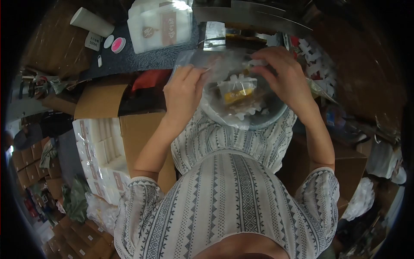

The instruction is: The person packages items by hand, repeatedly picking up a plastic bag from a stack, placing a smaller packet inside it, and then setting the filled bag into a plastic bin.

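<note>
My left hand (183, 93) pinches the edge of a clear plastic bag (217, 64) between thumb and fingers. The bag is blurred and spreads over the far side of a round basin (269, 122) that sits on my lap. My right hand (284, 80) is curled above the basin's right side, thumb and fingertips closed around something small and whitish that I cannot make out. Inside the basin lie a clear packet with a yellow label (239, 93) and several small white plastic pieces (246, 113).
Left of my lap stands an open cardboard box (97, 101) with wrapped white packs (101, 142). A blue-grey towel (142, 62) bears a stack of printed white packages (161, 28), a white cup (91, 21) and a pink round tub (118, 45). White pieces (317, 62) lie at the upper right.
</note>
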Tool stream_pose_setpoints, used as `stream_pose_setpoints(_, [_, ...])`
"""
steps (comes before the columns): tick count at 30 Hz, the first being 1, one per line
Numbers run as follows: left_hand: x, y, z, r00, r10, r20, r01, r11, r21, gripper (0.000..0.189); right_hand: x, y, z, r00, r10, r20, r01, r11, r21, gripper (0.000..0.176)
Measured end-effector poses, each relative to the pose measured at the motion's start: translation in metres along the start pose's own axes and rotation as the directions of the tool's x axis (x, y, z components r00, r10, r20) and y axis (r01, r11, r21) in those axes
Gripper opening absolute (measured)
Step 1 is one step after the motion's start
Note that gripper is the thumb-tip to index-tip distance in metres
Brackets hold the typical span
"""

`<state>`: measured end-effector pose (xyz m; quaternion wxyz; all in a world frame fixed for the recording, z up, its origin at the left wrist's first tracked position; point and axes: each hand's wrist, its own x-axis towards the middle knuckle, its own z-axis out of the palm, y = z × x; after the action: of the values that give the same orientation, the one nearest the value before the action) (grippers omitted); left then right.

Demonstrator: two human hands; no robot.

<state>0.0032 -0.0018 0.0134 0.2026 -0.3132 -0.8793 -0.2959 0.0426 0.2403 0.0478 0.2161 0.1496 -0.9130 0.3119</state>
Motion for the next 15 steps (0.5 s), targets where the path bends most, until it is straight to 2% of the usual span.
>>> stream_pose_setpoints(2, [0.0,0.005,0.004,0.998,0.052,0.031,-0.051,0.998,-0.037,0.009,0.003,0.0,0.002,0.987,-0.119,0.112,0.109,0.989,0.095,0.024])
stream_pose_setpoints(3, [-0.003,0.005,0.009,0.99,0.03,0.14,-0.008,0.988,-0.152,0.009,0.003,0.0,0.002,0.987,-0.118,0.112,0.107,0.989,0.098,0.024])
stream_pose_setpoints(4, [-0.005,0.006,0.014,0.968,0.019,0.25,0.048,0.965,-0.259,0.009,0.003,0.001,0.001,0.978,0.033,0.208,-0.083,0.968,0.236,0.025])
stream_pose_setpoints(5, [-0.005,0.007,0.02,0.968,0.017,0.251,0.049,0.965,-0.256,0.009,0.002,0.002,0.0,0.933,0.164,0.32,-0.277,0.896,0.348,0.027])
stream_pose_setpoints(6, [-0.002,0.007,0.028,0.929,-0.044,0.367,0.192,0.907,-0.376,0.011,0.002,0.007,0.002,0.934,0.16,0.32,-0.274,0.895,0.351,0.027])
stream_pose_setpoints(7, [0.003,0.008,0.036,0.872,-0.082,0.483,0.337,0.815,-0.471,0.015,0.001,0.015,0.003,0.939,0.242,0.245,-0.316,0.889,0.331,0.028])
stream_pose_setpoints(8, [0.009,0.007,0.043,0.872,-0.082,0.482,0.338,0.814,-0.472,0.015,-0.001,0.02,0.002,0.932,0.322,0.168,-0.361,0.878,0.314,0.028])
stream_pose_setpoints(9, [0.018,0.005,0.051,0.762,-0.233,0.605,0.607,0.582,-0.541,0.02,-0.003,0.021,-0.004,0.931,0.322,0.17,-0.361,0.879,0.312,0.028])
stream_pose_setpoints(10, [0.027,0.003,0.058,0.6,-0.32,0.733,0.799,0.275,-0.535,0.024,-0.004,0.019,-0.013,0.914,0.384,0.133,-0.398,0.911,0.107,0.029])
stream_pose_setpoints(11, [0.035,0.003,0.065,0.6,-0.321,0.732,0.799,0.274,-0.535,0.024,-0.004,0.02,-0.021,0.897,0.435,0.083,-0.427,0.899,-0.1,0.029])
stream_pose_setpoints(12, [0.043,0.004,0.071,0.602,-0.374,0.706,0.793,0.173,-0.584,0.027,-0.005,0.024,-0.026,0.896,0.435,0.085,-0.427,0.899,-0.1,0.029])
stream_pose_setpoints(13, [0.048,0.004,0.073,0.597,-0.428,0.679,0.771,0.073,-0.632,0.029,-0.004,0.031,-0.031,0.845,0.529,0.085,-0.504,0.838,-0.207,0.029])
stream_pose_setpoints(14, [0.049,0.004,0.073,0.596,-0.429,0.679,0.772,0.072,-0.632,0.029,-0.005,0.04,-0.036,0.783,0.617,0.074,-0.569,0.76,-0.313,0.029])
stream_pose_setpoints(15, [0.049,0.005,0.073,0.587,-0.414,0.696,0.782,0.065,-0.62,0.031,-0.01,0.067,-0.036,0.783,0.618,0.076,-0.569,0.76,-0.313,0.029])
